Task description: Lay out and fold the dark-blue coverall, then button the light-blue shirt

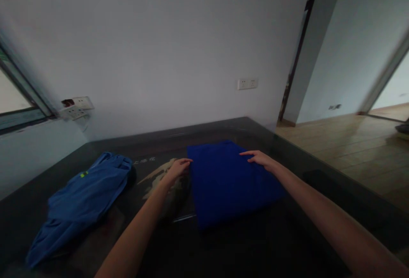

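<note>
Left hand (pixel 179 167), seemingly pinching, and right hand (pixel 259 157), fingers parted, are apparently straightening blue cloth (pixel 233 188) beneath the fingertips, requiring even tension next.

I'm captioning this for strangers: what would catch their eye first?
Probably the vivid blue cloth on the dark table, with the left hand at its left edge and the right hand toward its right. Left of it lies a crumpled, duller garment with a yellow-green mark.

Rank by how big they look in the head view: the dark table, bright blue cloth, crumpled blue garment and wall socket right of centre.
1. Dark table
2. Bright blue cloth and crumpled blue garment, too close to rank
3. Wall socket
</note>
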`<state>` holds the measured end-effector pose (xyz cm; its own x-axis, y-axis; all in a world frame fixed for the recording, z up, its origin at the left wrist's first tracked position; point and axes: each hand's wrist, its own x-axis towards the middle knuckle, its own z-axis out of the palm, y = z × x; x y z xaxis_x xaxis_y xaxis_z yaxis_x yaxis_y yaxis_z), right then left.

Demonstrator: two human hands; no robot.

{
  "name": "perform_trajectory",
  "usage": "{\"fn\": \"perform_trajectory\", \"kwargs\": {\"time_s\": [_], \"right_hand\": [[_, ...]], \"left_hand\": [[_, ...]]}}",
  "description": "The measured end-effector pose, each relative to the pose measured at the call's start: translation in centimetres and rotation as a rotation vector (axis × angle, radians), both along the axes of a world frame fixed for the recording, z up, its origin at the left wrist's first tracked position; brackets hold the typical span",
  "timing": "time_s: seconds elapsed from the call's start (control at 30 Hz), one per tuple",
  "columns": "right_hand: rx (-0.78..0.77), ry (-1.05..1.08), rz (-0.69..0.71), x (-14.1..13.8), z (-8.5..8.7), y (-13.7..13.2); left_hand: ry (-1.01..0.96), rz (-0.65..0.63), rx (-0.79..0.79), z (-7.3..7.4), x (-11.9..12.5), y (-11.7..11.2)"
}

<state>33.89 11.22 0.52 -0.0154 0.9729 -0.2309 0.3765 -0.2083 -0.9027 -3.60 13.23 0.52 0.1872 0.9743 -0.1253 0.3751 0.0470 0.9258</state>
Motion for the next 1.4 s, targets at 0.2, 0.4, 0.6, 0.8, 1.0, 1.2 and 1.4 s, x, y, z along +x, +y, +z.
{"fn": "perform_trajectory", "kwargs": {"time_s": [0.2, 0.4, 0.6, 0.8, 1.0, 1.2, 1.4], "right_hand": [[0.066, -0.021, -0.036, 5.0, -0.9, 3.2], [0.116, -0.098, -0.016, 9.3, -0.9, 5.6], [0.173, -0.175, -0.04, 12.7, -0.5, 7.0], [0.104, -0.165, -0.114, 16.6, -1.1, 7.4], [0.154, -0.268, -0.182, 21.1, -2.2, 8.2], [0.187, -0.429, -0.21, 24.7, -2.3, 8.9], [0.232, -0.573, -0.292, 27.1, -2.5, 8.8]], "left_hand": [[-0.149, -0.057, -0.032, -1.6, 3.8, 2.6], [-0.007, -0.038, 0.149, -3.3, 8.3, 5.9], [0.081, -0.024, 0.306, -4.0, 12.6, 7.8], [0.026, -0.052, 0.236, -3.3, 16.9, 9.0], [0.009, -0.031, 0.266, -3.2, 21.6, 9.4], [0.127, -0.22, 0.381, -2.6, 24.9, 6.9], [0.272, -0.312, 0.451, -2.9, 27.6, 6.3]]}}
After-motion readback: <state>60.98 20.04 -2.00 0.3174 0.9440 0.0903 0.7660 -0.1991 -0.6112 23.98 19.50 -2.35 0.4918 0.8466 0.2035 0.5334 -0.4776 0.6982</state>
